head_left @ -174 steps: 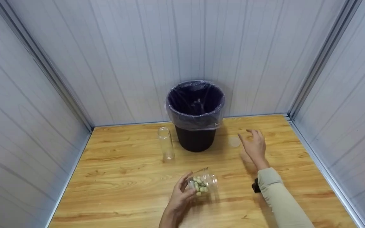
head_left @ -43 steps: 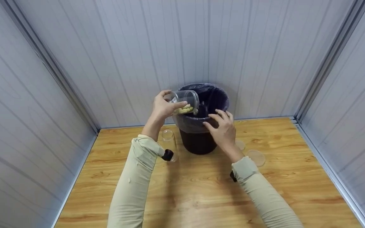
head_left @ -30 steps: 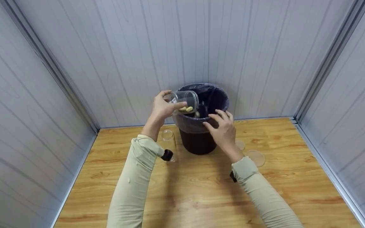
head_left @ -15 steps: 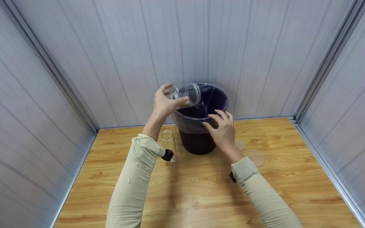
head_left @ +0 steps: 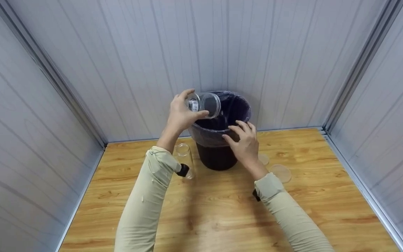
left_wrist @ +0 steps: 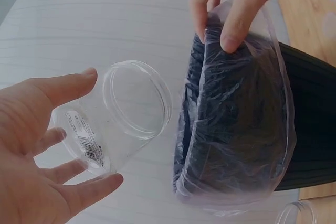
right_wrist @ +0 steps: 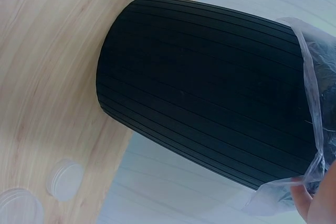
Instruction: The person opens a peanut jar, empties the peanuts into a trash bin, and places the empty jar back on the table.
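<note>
My left hand [head_left: 180, 113] grips a clear jar [head_left: 211, 105] tilted on its side, its mouth facing right over the trash can [head_left: 219, 155]. Nothing shows inside the jar now; a barcode label [left_wrist: 86, 137] is on its base, as the left wrist view shows. The can is black and lined with a thin translucent purple bag [left_wrist: 236, 124] folded over its rim. My right hand [head_left: 247, 145] pinches the front right of that rim through the bag, thumb outside and fingers inside. The can stands upright.
A tall clear glass cylinder [head_left: 184, 150] stands left of the can, partly behind my left wrist. Two clear round lids, a larger lid [head_left: 281, 173] and a smaller lid [head_left: 263, 159], lie on the wooden tabletop [head_left: 222, 217] to the right. Pale panels [head_left: 145, 70] enclose the back and sides.
The left hand has carried the jar from the table's front to the can and tipped it; its yellow-green pieces dropped into the can. The right hand has moved from the lids to the rim.
</note>
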Tool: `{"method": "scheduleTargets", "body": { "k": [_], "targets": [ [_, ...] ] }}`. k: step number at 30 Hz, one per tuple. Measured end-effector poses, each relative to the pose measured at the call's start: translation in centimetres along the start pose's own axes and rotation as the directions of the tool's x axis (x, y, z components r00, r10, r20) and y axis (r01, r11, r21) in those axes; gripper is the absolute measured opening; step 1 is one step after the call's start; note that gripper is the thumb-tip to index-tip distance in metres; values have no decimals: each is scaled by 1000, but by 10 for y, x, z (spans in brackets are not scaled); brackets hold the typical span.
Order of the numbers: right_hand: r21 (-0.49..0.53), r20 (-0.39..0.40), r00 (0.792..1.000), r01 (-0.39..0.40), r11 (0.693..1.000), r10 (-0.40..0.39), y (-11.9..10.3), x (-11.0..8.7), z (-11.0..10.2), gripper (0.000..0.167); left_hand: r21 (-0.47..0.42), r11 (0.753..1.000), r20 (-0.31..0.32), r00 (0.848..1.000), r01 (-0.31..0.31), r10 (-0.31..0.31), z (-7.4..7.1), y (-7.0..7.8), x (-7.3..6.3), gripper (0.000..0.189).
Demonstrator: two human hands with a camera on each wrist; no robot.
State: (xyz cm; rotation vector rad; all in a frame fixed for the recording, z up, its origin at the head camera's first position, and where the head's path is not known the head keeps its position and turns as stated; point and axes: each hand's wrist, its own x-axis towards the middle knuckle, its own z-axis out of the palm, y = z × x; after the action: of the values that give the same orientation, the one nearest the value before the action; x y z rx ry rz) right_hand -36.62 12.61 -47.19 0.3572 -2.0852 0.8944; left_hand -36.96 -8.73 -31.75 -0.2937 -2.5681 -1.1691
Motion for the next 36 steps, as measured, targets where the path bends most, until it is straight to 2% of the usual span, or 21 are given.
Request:
{"method": "scheduleTargets", "body": {
  "k": [6,11,15,19,23,27,32,36],
  "targets": [
    [-9,12,1000,-2,1000,2,1,0,0,35,-49,998,-60,998,-29,26,1,-1,-4,80],
    [-14,8,1000,-13,1000,13,0,-1,0,34,-151,989,-103,994,7,-23,4,-1,-13,78],
    [-15,5,1000,-10,1000,10,1,-1,1,33,-296,955,-121,991,26,-64,6,-3,-22,79],
    [1,-5,1000,-4,1000,4,2,-1,2,33,-374,926,-113,989,45,-93,8,-7,-35,85],
    [10,-9,1000,-10,1000,10,3,-1,2,32,-387,922,-127,989,19,-74,11,-12,-48,89],
    [14,-14,1000,-13,1000,13,3,-1,1,32,-398,914,-159,987,-79,17,17,-20,-62,85],
    [15,-19,1000,8,1000,-8,3,-1,1,32,-322,933,-211,973,-158,92,29,-30,-80,83],
    [12,-17,1000,23,1000,-23,4,-1,2,32,-266,953,-203,975,-147,94,38,-38,-96,84]
  ]
}}
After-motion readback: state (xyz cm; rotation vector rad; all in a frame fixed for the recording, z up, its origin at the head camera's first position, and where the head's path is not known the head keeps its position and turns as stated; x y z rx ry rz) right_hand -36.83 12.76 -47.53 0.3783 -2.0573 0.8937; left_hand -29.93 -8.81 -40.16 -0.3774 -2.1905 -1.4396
